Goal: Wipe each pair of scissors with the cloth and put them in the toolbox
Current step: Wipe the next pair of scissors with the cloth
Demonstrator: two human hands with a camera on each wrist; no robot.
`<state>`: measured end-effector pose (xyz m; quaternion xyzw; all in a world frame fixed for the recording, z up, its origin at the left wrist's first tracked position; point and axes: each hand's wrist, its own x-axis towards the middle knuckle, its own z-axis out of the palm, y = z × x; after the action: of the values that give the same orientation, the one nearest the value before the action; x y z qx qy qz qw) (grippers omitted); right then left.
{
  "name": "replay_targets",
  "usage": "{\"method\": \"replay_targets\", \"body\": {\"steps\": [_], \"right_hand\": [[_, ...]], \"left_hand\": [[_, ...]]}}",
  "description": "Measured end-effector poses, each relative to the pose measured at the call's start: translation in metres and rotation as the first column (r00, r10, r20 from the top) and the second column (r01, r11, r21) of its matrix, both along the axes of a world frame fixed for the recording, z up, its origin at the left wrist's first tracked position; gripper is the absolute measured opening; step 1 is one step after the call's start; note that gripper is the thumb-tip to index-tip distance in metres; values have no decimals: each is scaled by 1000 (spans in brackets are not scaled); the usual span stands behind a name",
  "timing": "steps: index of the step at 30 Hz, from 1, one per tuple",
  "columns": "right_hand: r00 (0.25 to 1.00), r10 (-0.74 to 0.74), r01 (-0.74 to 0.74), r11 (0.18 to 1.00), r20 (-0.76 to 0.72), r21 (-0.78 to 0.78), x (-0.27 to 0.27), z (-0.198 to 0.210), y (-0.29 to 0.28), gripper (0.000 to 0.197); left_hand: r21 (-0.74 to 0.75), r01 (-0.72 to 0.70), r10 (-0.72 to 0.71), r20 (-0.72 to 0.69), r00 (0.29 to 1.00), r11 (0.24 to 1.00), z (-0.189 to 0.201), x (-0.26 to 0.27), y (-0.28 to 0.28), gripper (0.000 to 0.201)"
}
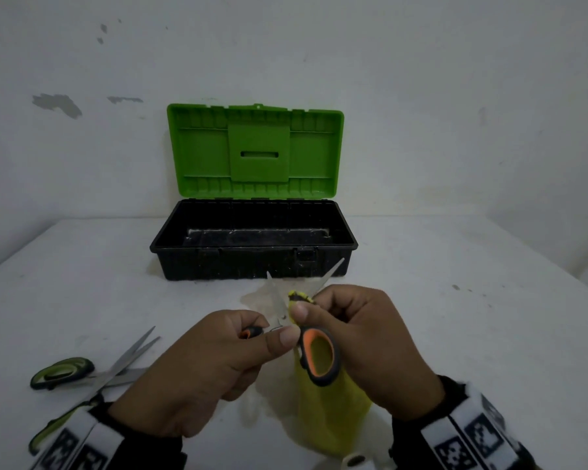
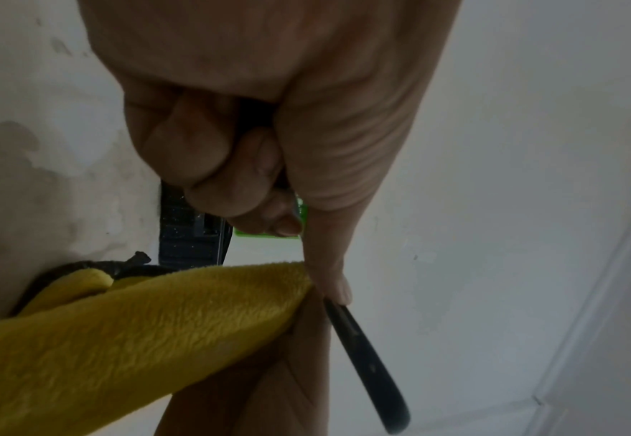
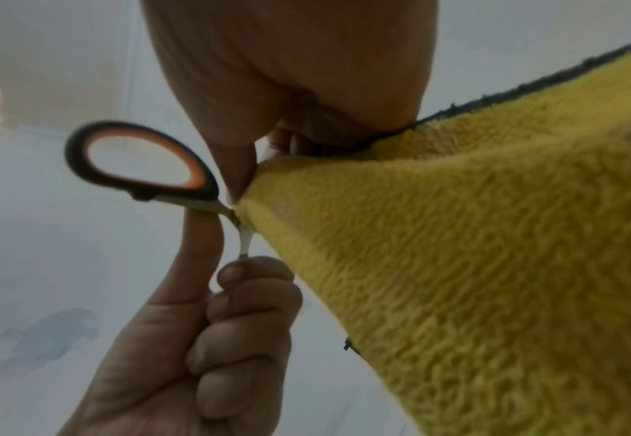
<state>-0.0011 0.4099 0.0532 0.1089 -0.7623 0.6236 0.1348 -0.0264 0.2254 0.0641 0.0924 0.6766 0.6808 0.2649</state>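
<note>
Green, yellow and orange against white

A black plastic toolbox point(image 1: 252, 252) has a bright green lid; orange-and-black-handled scissors point(image 1: 318, 357) meet a yellow fleecy cloth point(image 1: 333, 415); green-and-black-handled scissors point(image 1: 62, 373) lie aside.

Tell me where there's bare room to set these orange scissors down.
Bare table right of the toolbox and your right hand, and between toolbox and hands. Toolbox interior looks empty. Crowded near left: green scissors by your left hand.
</note>
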Motion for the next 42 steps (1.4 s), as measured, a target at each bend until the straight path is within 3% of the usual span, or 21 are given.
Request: {"method": "replay_targets", "body": {"steps": [7,15,23,28,33,37,40,42], "right_hand": [[974,-225,225,974,9,-30,-9,11,20,36],[997,-27,31,998,78,-61,1,-7,4,27],[980,-195,199,976,49,-85,-12,12,31,37],[992,-92,98,992,85,-75,-3,0,18,29],[994,-35,50,989,107,-140,-1,2,19,26],[990,-80,99,981,116,-168,-14,10,36,46],[982,-111,143,965,152,-219,-25,11,48,43],[974,-122,173,946,193,-275,-29,10,55,52]], "left_hand": [[-39,7,-7,-1,1000,999,-3,-3,3,41],[-30,41,-40,41,998,999,-7,-3,2,45],[-45,28,-28,11,1000,999,-6,-2,-1,40],[-72,33,-33,-1,999,997,-7,-3,-2,44],[-111,35,-45,-93,995,993,-5,-2,-3,45],[-121,-7,-10,-140,990,993,0,-1,-3,47],[-173,-53,15,-211,977,983,4,1,-4,46],[-209,-123,55,-303,952,970,7,3,-5,47]]}}
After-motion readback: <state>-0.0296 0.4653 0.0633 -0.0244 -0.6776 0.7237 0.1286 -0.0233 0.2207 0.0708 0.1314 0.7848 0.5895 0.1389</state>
